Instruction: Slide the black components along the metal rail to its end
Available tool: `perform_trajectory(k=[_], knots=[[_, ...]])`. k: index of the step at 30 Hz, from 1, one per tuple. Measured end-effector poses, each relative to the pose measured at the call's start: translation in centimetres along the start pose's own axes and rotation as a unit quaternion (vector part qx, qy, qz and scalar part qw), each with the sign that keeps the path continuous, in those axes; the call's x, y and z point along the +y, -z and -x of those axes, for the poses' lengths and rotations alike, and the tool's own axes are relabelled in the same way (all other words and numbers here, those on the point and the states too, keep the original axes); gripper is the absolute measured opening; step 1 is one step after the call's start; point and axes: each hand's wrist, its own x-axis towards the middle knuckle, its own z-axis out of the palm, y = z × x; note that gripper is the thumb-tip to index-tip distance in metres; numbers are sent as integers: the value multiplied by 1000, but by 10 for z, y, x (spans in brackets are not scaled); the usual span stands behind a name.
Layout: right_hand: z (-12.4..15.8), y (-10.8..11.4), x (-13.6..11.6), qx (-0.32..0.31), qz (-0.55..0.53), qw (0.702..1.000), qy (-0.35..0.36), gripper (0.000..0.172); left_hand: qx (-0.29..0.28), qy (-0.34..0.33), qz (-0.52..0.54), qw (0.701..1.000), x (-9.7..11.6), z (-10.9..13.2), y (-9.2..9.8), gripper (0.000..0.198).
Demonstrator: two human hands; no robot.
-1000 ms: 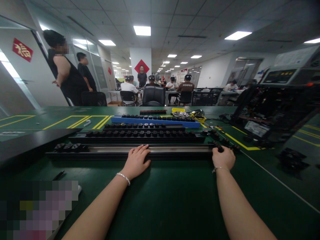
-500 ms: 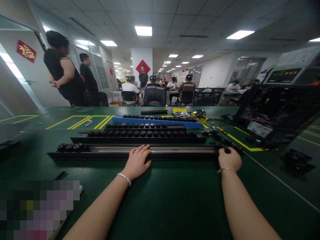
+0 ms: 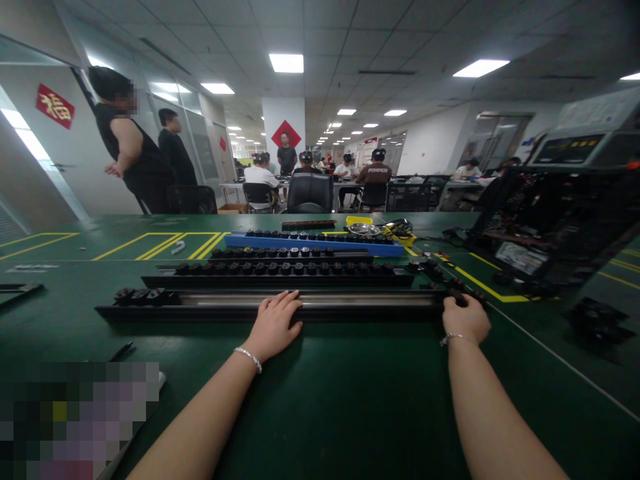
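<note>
A long black rail [image 3: 350,303] with a metal rod along it lies across the green table [image 3: 350,400] in front of me. A few black round parts [image 3: 140,295] sit at its left end. My left hand [image 3: 274,325] rests flat on the rail's near edge at the middle, fingers spread. My right hand [image 3: 466,320] is closed at the rail's right end, fingers pinched round a small black part [image 3: 456,298]. More loose black parts [image 3: 435,272] lie just beyond that hand.
Behind the near rail lie a second black rail [image 3: 280,273] full of black parts, a third one [image 3: 280,253] and a blue rail [image 3: 310,241]. A dark machine [image 3: 550,213] stands at the right. Two people [image 3: 135,160] stand at the far left; others sit beyond.
My right hand has slid rightward along the rail's end, still closed. The black tray at the left has gone out of view. My left hand has stayed put.
</note>
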Motion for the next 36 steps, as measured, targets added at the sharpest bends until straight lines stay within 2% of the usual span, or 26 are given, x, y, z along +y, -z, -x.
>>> perform_trajectory(k=[4, 10, 17, 26, 31, 36], knots=[[-3, 3, 1, -13, 15, 1000, -3, 44, 0, 0, -1, 1000, 0, 0, 0, 37], [-13, 3, 8, -42, 19, 998, 30, 48, 8, 3, 1, 1000, 0, 0, -2, 36], [-20, -5, 16, -9, 10, 999, 40, 50, 7, 5, 4, 1000, 0, 0, -2, 37], [-18, 0, 10, -32, 34, 998, 48, 49, 5, 6, 4, 1000, 1, 0, 0, 36], [-23, 0, 14, -46, 39, 995, 76, 46, 12, 4, 4, 1000, 0, 0, -3, 36], [-35, -4, 29, 5, 12, 998, 54, 39, 16, 1, 6, 1000, 0, 0, -4, 36]])
